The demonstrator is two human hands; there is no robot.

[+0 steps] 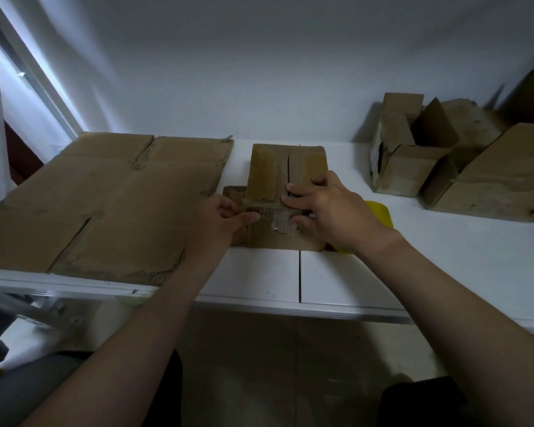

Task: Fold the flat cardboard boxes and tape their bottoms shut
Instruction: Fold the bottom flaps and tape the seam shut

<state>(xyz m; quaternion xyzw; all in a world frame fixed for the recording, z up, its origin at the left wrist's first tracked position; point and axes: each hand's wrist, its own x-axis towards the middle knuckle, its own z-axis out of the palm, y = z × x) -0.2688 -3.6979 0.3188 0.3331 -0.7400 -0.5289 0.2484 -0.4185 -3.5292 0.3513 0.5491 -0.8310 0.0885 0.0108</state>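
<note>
A small cardboard box (282, 177) sat mid-worktop (444, 257), between a large flat cardboard sheet (114, 204) and folded boxes (475, 180). The right hand (330, 211) pressed flat, close-set fingers onto its flaps. The left hand (219, 217) pinched clear tape (278, 218) at its near edge.

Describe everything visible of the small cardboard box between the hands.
The small cardboard box is brown, worn corrugated board, folded up and standing on the white table, right of centre. Its closed flaps face up, with a dark seam running between them. A crinkled strip of clear tape crosses its near edge and front face. The right hand presses its fingers on the flaps by the seam; the left hand pinches the tape's left end.
</note>
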